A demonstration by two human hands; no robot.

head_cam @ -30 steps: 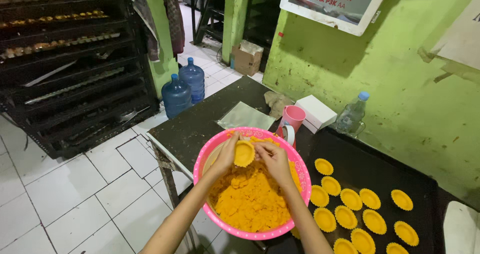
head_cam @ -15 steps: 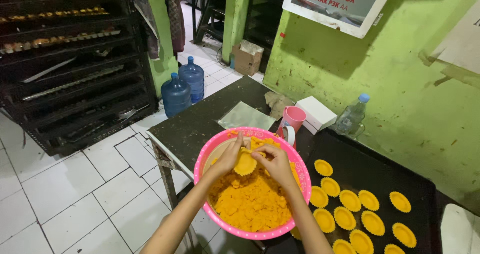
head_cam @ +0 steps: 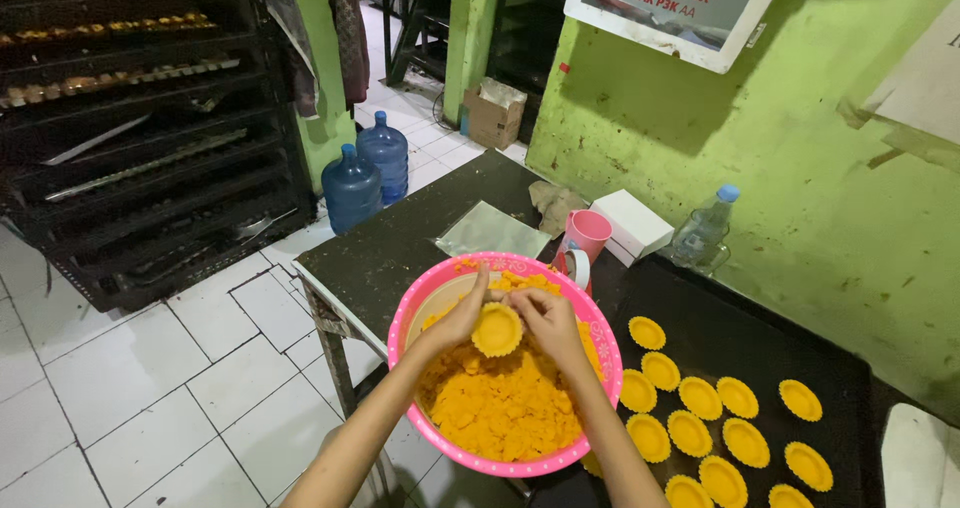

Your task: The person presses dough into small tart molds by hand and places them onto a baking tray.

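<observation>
Both my hands are over a pink plastic basin (head_cam: 430,298) full of orange dough. My left hand (head_cam: 458,318) and my right hand (head_cam: 548,320) together hold a small round tart mould lined with orange dough (head_cam: 497,329), fingers pressing at its rim. Loose orange dough (head_cam: 505,408) fills the basin below the hands. To the right, several dough-lined tart shells (head_cam: 700,433) lie in rows on a black baking tray (head_cam: 840,388).
A pink cup (head_cam: 588,234), a white box (head_cam: 630,223), a clear water bottle (head_cam: 703,230) and a plastic sheet (head_cam: 492,232) sit on the dark table. Two blue water jugs (head_cam: 368,171) stand on the tiled floor. A black rack of trays (head_cam: 140,118) is at left.
The hands have shifted slightly within the basin and turned the tart mould, so its dough-lined inside now faces up more squarely.
</observation>
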